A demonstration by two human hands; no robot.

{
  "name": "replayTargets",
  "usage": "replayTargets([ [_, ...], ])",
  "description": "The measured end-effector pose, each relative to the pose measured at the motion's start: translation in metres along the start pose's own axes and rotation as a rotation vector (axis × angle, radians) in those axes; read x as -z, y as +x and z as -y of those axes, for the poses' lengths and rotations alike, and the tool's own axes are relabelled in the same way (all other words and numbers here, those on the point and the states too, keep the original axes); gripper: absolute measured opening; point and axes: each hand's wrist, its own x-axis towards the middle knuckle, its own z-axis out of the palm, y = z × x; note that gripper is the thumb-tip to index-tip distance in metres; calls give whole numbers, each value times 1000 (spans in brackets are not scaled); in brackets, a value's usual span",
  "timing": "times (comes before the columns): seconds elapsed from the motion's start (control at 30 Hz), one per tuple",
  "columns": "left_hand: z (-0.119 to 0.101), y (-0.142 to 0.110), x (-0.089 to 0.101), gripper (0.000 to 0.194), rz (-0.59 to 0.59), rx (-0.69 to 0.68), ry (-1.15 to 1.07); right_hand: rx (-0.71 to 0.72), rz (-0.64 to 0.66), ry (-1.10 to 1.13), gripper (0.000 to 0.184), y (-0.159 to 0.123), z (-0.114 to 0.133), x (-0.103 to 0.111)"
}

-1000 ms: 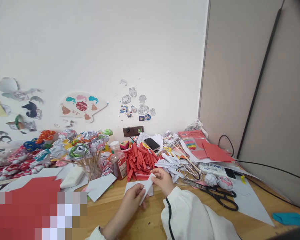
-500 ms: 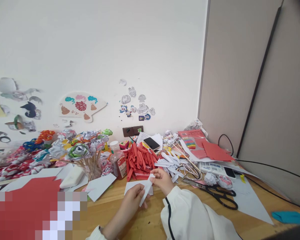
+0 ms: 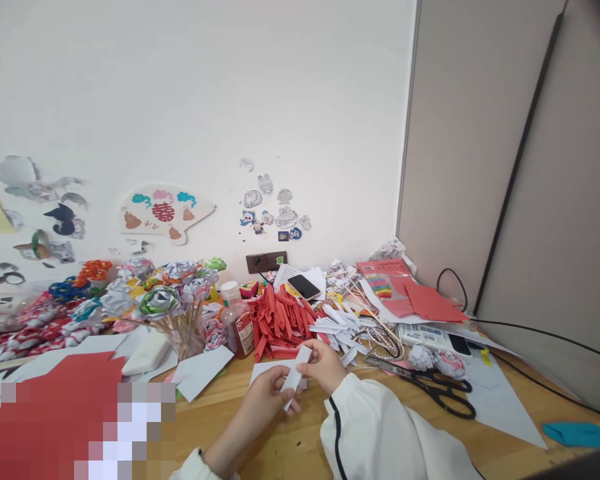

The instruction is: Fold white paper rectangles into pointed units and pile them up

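Observation:
A narrow folded strip of white paper (image 3: 297, 377) slants between my hands, above the wooden table. My left hand (image 3: 266, 395) grips its lower end between thumb and fingers. Higher up on the right edge, my right hand (image 3: 325, 365) pinches the same strip. Beneath it, partly covered by my hands, lies a flat white sheet (image 3: 261, 371). Just beyond my hands is a heap of folded red paper strips (image 3: 283, 321), and beside that a pile of folded white strips (image 3: 341, 325).
Black-handled scissors (image 3: 443, 393) lie right of my sleeve. A bottle (image 3: 239, 323) and a cup of sticks with paper flowers (image 3: 183, 337) stand left. Red sheets (image 3: 70, 383) cover the left side. A phone (image 3: 304, 287) rests behind the red heap. Cables (image 3: 530, 337) cross the right side.
The white paper in my hands has turned and looks narrower, with its flat face toward me. My right thumb has shifted slightly down and left along it.

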Motion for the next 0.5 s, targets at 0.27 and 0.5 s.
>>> replayTargets([
  [0.27,-4,-2,-1,25,-14,-42,-56,92,-75,-112,31,0,2,4],
  [0.5,-5,-3,4,29,-24,30,-49,4,-24,12,35,4,0,8],
])
